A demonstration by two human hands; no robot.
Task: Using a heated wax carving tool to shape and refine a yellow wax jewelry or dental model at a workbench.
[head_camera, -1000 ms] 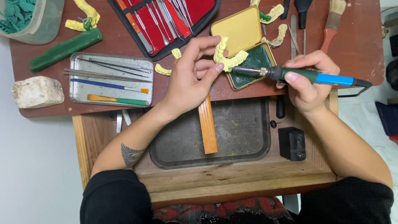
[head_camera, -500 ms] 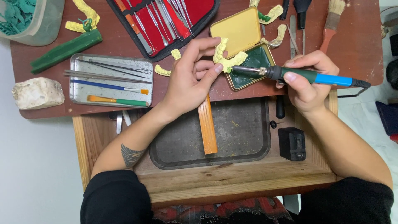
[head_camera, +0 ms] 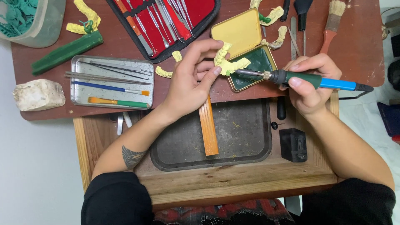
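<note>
Left hand (head_camera: 189, 81) is pinching a yellow tooth model (head_camera: 228, 62) between thumb and fingertips, holding it up over the near edge of the open tin (head_camera: 246, 46). The model is curved, with a row of teeth along its upper arc.

Right hand (head_camera: 310, 81) is gripping a heated pen tool (head_camera: 298, 79) with a green and blue handle, fingers wrapped tight around the green part, thumb on top. The tool is lying roughly level, its metal tip pointing left and touching the model's right end, or sitting just beside it; can't tell which.

The tin is sitting on the brown table (head_camera: 358, 46), yellow lid flipped back, green wax in the base. More yellow casts (head_camera: 275, 14) are lying behind the tin, and two small ones (head_camera: 164, 71) left of the left hand.

An orange stick (head_camera: 208, 129) is lying under the left wrist, reaching down into the dark tray (head_camera: 241, 137) set in the wooden bench (head_camera: 233, 183). Left of that hand: a metal tray (head_camera: 111, 81) with brushes and probes. Above it, a red-lined tool case (head_camera: 166, 21) is lying open. Far left: a green wax bar (head_camera: 66, 51), a white stone block (head_camera: 38, 94), and a tub (head_camera: 31, 21) of green bits. A paintbrush (head_camera: 331, 25) is lying top right. A small black box (head_camera: 293, 144) is sitting on the bench below the right hand.
</note>
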